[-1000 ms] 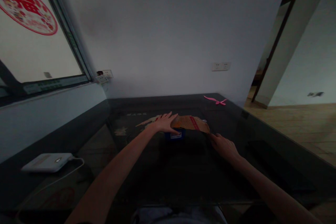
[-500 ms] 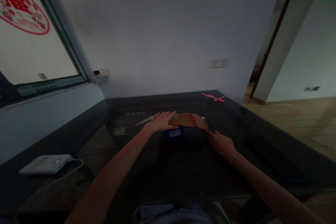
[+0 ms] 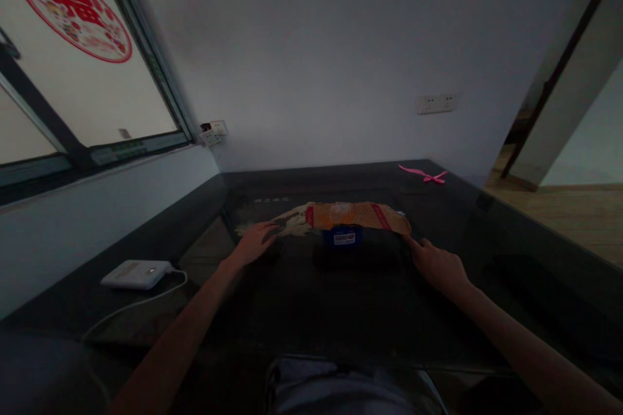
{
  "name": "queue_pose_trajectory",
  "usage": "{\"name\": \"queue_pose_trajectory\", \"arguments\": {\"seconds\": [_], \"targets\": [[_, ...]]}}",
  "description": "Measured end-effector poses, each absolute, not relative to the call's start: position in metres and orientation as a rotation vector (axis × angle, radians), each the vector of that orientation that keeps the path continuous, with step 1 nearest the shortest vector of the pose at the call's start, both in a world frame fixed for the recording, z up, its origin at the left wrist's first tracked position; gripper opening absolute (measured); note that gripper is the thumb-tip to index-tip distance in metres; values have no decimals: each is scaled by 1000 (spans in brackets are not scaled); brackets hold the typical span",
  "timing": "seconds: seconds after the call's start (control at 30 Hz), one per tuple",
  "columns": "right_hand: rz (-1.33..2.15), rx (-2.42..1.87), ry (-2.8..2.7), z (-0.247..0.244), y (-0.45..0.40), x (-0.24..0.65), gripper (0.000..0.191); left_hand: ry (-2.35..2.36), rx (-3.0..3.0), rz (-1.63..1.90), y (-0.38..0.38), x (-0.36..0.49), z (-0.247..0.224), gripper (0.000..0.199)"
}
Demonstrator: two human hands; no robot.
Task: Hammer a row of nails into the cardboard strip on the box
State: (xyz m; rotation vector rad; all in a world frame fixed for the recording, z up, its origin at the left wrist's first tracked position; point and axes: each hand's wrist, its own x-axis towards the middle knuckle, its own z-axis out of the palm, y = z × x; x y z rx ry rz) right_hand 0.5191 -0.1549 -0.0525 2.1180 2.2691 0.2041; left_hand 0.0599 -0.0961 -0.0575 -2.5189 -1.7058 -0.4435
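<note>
A thin brown patterned sheet [image 3: 357, 214] with red bands lies arched over a small blue box [image 3: 343, 237], which shows a white label below the sheet's near edge. My left hand [image 3: 254, 241] reaches the sheet's pale left end, its fingers stretched out and its palm low over the table. At the opposite end, my right hand [image 3: 439, 269] has its index finger extended against the right corner of the sheet. The thumb there stands apart from that finger; the other fingers are partly hidden under the hand.
A white power bank [image 3: 136, 274] with a cable lies on the dark glossy table [image 3: 350, 311] at the left. A pink ribbon [image 3: 431, 177] rests near the far right corner. A dark flat object [image 3: 549, 298] is at the right. Wall and window border the table.
My left hand has slid left, from the sheet's middle to its left end, uncovering the orange part. My right hand stays at the right corner. The camera view has shifted left.
</note>
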Motion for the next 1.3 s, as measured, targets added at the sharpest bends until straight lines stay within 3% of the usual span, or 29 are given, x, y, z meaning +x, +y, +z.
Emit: {"name": "queue_pose_trajectory", "arguments": {"seconds": [0.23, 0.57, 1.3], "targets": [[197, 2126, 2254, -51, -155, 519, 46, -1852, -2595, -35, -101, 67, -81, 53], [201, 2119, 2296, -57, -153, 522, 45, -1594, -2748, 21, -108, 87, -76, 54], [181, 2146, 2274, -52, -155, 520, 47, -1028, -3171, 77, -168, 214, -51, 52]]}}
